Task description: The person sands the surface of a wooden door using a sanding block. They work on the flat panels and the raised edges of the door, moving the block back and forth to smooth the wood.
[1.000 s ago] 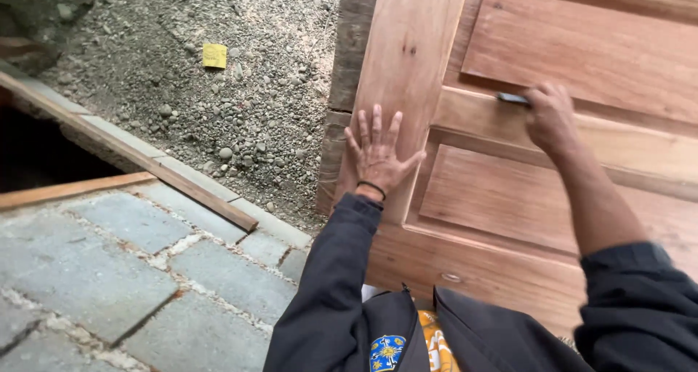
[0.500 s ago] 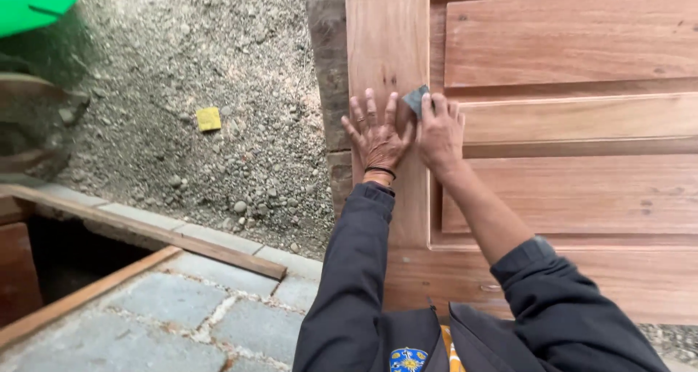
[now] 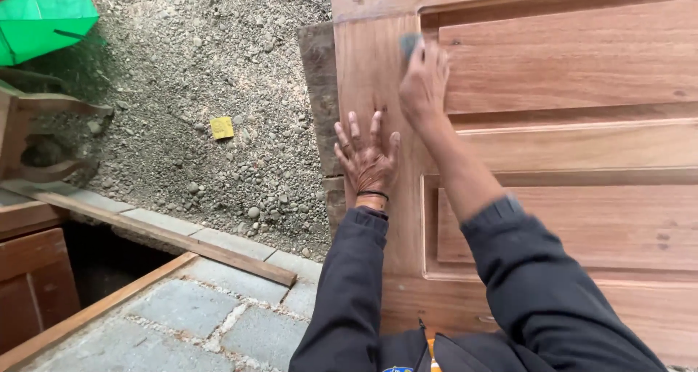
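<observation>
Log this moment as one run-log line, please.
left hand: flat on wooden door stile | right hand: presses grey sanding pad near top rail | yellow scrap on gravel

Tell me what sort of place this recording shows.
Probably an outdoor woodworking yard. A large panelled reddish wooden door lies flat; the left hand presses on it while the right hand holds a small grey sanding pad. Beside it are gravel ground and grey paving stones.
</observation>
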